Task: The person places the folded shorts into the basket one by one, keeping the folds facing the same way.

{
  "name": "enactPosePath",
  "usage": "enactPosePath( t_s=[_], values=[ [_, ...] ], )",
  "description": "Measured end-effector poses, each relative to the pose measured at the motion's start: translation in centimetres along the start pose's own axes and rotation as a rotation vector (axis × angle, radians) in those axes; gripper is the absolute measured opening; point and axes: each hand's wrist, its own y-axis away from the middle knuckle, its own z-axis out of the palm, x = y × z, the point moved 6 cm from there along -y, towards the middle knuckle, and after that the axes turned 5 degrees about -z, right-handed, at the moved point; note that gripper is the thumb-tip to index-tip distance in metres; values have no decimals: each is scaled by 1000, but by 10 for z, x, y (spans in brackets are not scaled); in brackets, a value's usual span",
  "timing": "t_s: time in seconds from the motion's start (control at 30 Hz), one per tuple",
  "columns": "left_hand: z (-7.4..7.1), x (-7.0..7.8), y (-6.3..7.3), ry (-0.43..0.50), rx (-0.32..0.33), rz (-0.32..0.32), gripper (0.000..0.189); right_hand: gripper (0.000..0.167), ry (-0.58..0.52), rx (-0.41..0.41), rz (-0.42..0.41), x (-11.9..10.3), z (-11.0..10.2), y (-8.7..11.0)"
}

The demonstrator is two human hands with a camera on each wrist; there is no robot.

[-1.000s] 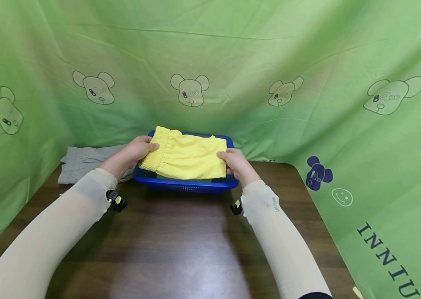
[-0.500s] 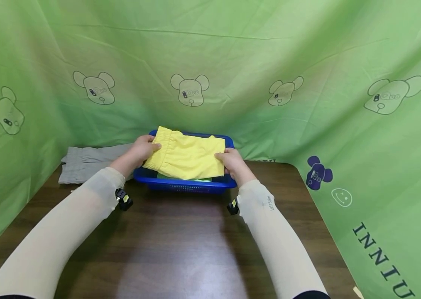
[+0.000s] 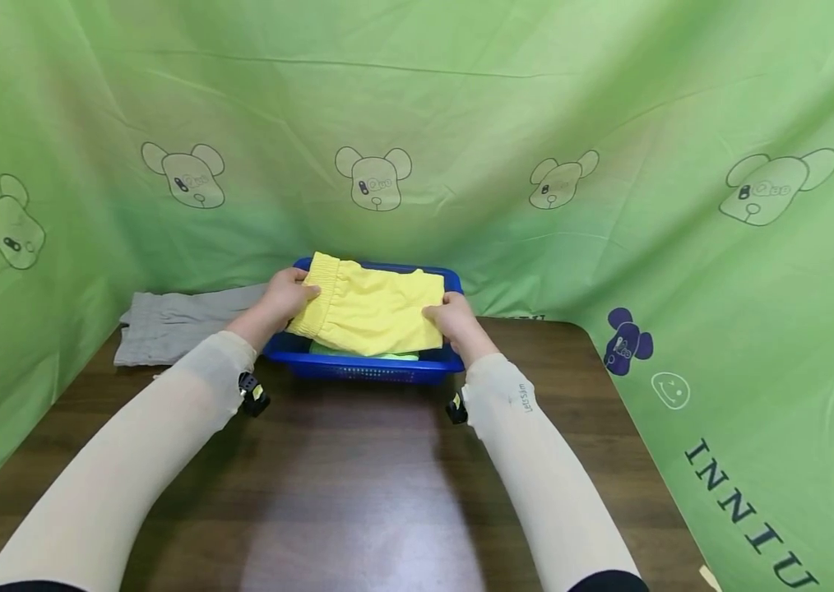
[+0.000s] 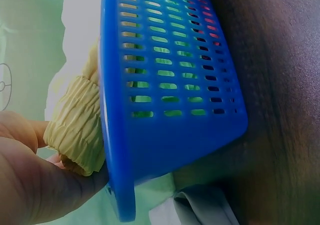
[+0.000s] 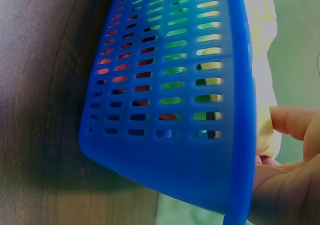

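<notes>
Folded yellow shorts [image 3: 376, 308] with a gathered elastic waistband lie over the opening of a blue plastic basket [image 3: 365, 370]. My left hand [image 3: 281, 298] pinches the waistband end, thumb on top. At the opposite end my right hand [image 3: 456, 321] grips the edge of the shorts between thumb and fingers. A green cloth [image 3: 402, 357] shows beneath the shorts inside the basket. In the left wrist view the gathered waistband [image 4: 77, 125] stands beside the basket rim, held by the fingers. The right wrist view has the basket wall [image 5: 165, 155] hiding much of the shorts.
A folded grey garment [image 3: 173, 325] lies on the wooden table [image 3: 358, 477] left of the basket, partly behind my left arm. Green and red fabric shows through the basket's slots. A green printed curtain [image 3: 461, 99] hangs close behind and along both sides.
Both hands have come slightly closer together, the left moving right and the right moving left. The shorts remain held over the basket, and a little more green cloth shows under their front edge.
</notes>
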Motion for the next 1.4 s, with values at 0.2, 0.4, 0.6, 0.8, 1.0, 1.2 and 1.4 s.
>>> enactPosePath(
  t_s=[0.2,0.4,0.6,0.8,1.0,1.2,1.4],
  values=[
    [1,-1,3,-60,42,-5,58,47,138,67,-44,-1,3,-5],
    [2,0,-2,-179,108,13,55,44,256,101,-65,-3,2,-6],
    [2,1,-8,-290,153,32,52,46,395,119,-97,-6,3,-6],
    [3,0,-8,-366,146,48,50,53,509,136,-112,-9,5,-6],
    [5,2,-7,-454,159,85,24,51,562,136,-99,-9,6,-6],
    [7,2,-8,-533,153,91,21,51,619,130,-89,-8,10,-7],
    [9,3,-7,-591,137,76,29,49,647,147,-81,-8,11,-7]
  ],
)
